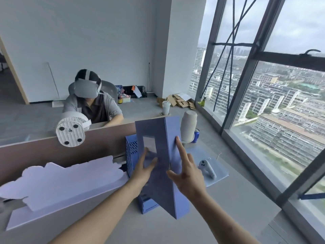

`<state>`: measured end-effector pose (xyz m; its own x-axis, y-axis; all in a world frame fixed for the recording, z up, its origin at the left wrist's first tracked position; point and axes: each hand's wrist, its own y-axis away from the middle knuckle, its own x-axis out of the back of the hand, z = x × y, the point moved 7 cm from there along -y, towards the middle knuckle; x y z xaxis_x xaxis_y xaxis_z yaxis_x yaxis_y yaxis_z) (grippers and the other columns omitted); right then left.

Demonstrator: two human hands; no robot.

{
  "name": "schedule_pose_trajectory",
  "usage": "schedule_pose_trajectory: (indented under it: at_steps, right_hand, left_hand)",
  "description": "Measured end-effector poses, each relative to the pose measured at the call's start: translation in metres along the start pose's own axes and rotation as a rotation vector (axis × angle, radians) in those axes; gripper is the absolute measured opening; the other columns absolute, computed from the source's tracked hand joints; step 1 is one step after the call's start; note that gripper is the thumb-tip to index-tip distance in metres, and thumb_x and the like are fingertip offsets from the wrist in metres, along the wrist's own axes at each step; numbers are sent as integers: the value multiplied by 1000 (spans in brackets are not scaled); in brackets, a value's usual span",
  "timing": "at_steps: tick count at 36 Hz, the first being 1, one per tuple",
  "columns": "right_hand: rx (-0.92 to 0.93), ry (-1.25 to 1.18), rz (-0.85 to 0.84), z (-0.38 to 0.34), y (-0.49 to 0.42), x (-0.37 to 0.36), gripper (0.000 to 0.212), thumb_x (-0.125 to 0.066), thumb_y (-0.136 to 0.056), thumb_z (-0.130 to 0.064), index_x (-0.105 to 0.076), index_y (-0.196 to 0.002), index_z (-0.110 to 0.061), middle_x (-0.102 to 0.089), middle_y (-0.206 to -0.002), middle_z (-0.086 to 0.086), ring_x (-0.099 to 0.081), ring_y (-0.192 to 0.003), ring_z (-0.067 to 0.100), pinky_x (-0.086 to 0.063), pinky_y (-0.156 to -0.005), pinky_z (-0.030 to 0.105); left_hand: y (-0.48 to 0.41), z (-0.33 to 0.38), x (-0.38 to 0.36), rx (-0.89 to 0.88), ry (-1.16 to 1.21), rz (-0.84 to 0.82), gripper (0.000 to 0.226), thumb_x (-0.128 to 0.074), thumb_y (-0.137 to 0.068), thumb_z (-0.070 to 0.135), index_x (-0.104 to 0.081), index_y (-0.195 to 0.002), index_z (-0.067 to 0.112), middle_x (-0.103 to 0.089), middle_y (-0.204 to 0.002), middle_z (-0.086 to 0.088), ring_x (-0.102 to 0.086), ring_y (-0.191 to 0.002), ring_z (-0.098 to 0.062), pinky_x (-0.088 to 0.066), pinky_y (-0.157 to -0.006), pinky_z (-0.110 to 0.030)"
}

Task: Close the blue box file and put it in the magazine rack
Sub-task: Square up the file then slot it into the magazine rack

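The blue box file point(159, 189) stands upright in front of me, its spine edge facing me and a label window on its left face. My left hand point(143, 170) lies flat against that left face, fingers spread. On the right face my right hand point(186, 170) presses with the index finger stretched up and the thumb near the spine edge. Behind and below the file stands the blue perforated magazine rack point(131, 154), mostly hidden by it. Whether the file's lower end is inside the rack I cannot tell.
A desk divider point(44, 152) runs across the left with a white fan point(71, 132) on top. A person in a headset sits behind it. To the right lie a white controller point(207, 168), a blue can point(196, 136) and a grey cup stack point(188, 127). Windows border the right.
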<state>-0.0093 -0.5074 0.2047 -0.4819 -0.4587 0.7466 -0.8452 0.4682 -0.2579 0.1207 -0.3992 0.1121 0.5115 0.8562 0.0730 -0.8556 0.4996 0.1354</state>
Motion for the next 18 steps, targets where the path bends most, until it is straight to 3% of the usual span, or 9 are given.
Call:
schedule_pose_trajectory:
  at_steps: [2, 4, 7, 11, 15, 18]
  right_hand:
    - [-6, -9, 6, -2, -3, -8, 102, -63, -80, -28, 11, -136, -70, -45, -99, -1, -58, -68, 23, -52, -61, 43]
    - [-10, -19, 5, -5, -6, -18, 103, -63, -79, -28, 12, -135, -71, -44, -98, -1, -58, -68, 25, -54, -64, 46]
    - [0, -14, 5, -10, -12, -30, 102, -64, -81, -31, 14, -136, -69, -43, -100, -1, -58, -68, 25, -54, -62, 46]
    - [19, -49, 15, -15, -20, -41, 102, -65, -81, -32, 12, -139, -65, -45, -111, -1, -61, -75, 27, -55, -60, 47]
    - [30, -54, 35, -17, -28, -50, 104, -67, -80, -35, 13, -141, -62, -46, -120, -2, -61, -83, 27, -55, -63, 45]
    - [23, -112, 47, -14, -32, -60, 106, -69, -80, -37, 13, -144, -57, -41, -141, -6, -63, -97, 26, -56, -67, 45]
  left_hand:
    - [-3, 2, 2, 78, 61, -42, 81, -60, -73, 70, -14, -139, 65, -23, -155, 19, -34, -140, -28, -51, -88, -50]
    - [-11, 4, 6, 116, 131, -77, 96, -66, -55, 81, -14, -135, 69, -24, -157, 17, -39, -138, -29, -53, -89, -57]
    - [-22, 6, 14, 139, 207, -113, 108, -75, -42, 81, -17, -133, 69, -31, -155, 14, -50, -129, -31, -55, -83, -64]
    - [-28, 15, 25, 98, 244, -132, 112, -83, -41, 72, -20, -134, 67, -29, -155, 17, -50, -130, -28, -58, -77, -62]
    - [-31, 23, 36, 68, 231, -103, 106, -81, -56, 58, -18, -141, 60, -25, -158, 9, -46, -132, -22, -62, -69, -46]
    - [-34, 23, 44, 34, 198, -77, 93, -73, -75, 45, -14, -145, 54, -19, -159, 14, -47, -125, -16, -59, -79, -46]
